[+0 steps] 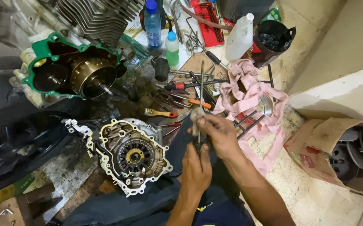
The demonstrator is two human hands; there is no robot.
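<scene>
My left hand is closed around the dark handle of a long screwdriver, which points upright away from me. Just above it, my right hand pinches a small grey scrap of cloth against the screwdriver's metal shaft. Both hands hover over my dark trousers. A detached engine cover with a round inner assembly lies on the floor to the left of my hands.
An engine case with a green gasket and a brass-coloured rotor stands at upper left. Loose tools, a pink rag, plastic bottles, a white bottle and a black cup lie ahead. A torn cardboard box holds parts at right.
</scene>
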